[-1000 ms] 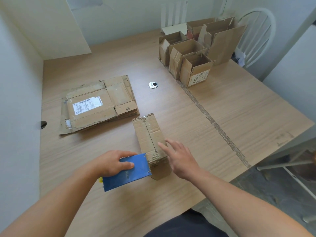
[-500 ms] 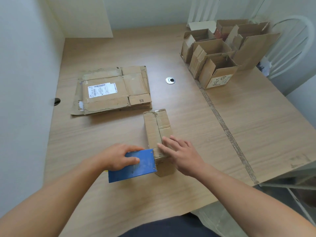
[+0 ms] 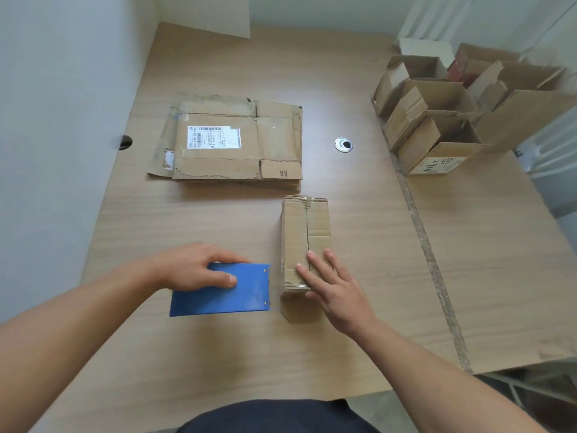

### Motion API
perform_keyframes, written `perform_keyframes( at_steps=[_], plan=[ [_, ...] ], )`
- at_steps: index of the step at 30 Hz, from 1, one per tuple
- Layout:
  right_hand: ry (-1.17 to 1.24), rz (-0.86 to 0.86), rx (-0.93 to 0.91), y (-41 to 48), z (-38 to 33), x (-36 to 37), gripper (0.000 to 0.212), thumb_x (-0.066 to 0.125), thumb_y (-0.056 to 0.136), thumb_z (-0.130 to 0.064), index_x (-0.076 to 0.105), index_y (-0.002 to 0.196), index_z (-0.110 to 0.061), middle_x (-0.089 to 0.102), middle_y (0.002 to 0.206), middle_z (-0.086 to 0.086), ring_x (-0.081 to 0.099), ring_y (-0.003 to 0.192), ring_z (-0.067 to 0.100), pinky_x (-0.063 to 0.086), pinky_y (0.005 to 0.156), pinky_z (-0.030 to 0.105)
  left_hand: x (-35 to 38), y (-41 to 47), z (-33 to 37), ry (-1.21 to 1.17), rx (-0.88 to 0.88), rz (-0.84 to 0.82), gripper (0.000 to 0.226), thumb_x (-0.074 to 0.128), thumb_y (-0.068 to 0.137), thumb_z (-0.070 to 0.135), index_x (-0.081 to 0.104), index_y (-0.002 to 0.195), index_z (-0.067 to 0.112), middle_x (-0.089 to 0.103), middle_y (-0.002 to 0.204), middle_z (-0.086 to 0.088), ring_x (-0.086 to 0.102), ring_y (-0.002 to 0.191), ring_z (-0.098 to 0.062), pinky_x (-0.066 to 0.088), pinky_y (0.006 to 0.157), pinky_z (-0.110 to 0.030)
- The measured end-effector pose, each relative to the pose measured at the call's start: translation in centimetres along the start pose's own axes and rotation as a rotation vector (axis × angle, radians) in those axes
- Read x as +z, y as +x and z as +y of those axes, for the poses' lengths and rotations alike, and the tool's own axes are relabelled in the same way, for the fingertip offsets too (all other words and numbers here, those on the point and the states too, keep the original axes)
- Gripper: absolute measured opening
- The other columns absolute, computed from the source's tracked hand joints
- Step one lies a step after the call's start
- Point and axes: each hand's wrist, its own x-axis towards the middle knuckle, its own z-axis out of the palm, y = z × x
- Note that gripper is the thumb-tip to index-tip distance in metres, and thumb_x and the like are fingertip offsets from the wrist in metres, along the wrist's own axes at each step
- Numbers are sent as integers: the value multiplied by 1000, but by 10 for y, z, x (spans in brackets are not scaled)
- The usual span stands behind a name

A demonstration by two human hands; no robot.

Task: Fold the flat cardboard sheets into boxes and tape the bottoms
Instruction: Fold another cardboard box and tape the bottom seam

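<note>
Centrally, closed box (image 3: 312,223) (right hand (image 3: 338,292) atop)

A single wide-angle view, worn on the person's head, faces forward and steeply down onto the bench (image 3: 218,354). It sits near, so both forearms enter from the lower edge, with the left hand (image 3: 193,267) and right hand (image 3: 337,289) below the middle. A wall (image 3: 46,120) fills the left side.

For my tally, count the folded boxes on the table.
6. Near box under the right hand; five clustered far right: labelled front box, middle box behind it, back-left box, rear box, large rightmost box. More may be hidden behind them.
</note>
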Motion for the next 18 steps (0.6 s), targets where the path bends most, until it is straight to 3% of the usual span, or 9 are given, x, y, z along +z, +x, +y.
perform_keyframes(
  at_steps=[6,9,12,15,18],
  plan=[
    [-6,-54,-11,-1,1,0,50,19,102,-58,31,149,-44,31,157,-14,18,147,22,45,101,37,0,13,3,-71,-26,-83,32,60,95,39,58,120,59,63,117,29,60,106,2,45,93,-25],
    [16,-98,-5,1,1,-4,54,17,99,-64,16,151,-51,18,160,-18,8,150,18,41,105,37,3,21,8,-76,-47,-87,33,59,96,38,58,124,55,63,120,24,59,107,-3,43,89,-23],
    [31,-147,8,-2,0,-5,52,11,94,-71,-2,144,-66,6,161,-22,-9,150,10,36,109,40,8,31,19,51,-49,-72,39,57,96,43,53,134,50,59,130,18,54,114,-10,42,97,-29],
    [35,-228,50,1,-2,-11,54,10,89,-77,-2,141,-69,-5,159,-27,-25,145,1,27,113,37,6,36,34,227,-32,-23,40,54,95,47,52,135,49,61,128,12,54,111,-16,44,94,-33],
    [23,-297,80,3,-7,-19,60,12,86,-74,5,145,-62,-12,157,-29,-30,142,-1,23,114,36,3,38,43,339,-38,16,43,52,94,48,52,137,45,61,131,5,54,114,-21,46,93,-35]
  ],
)
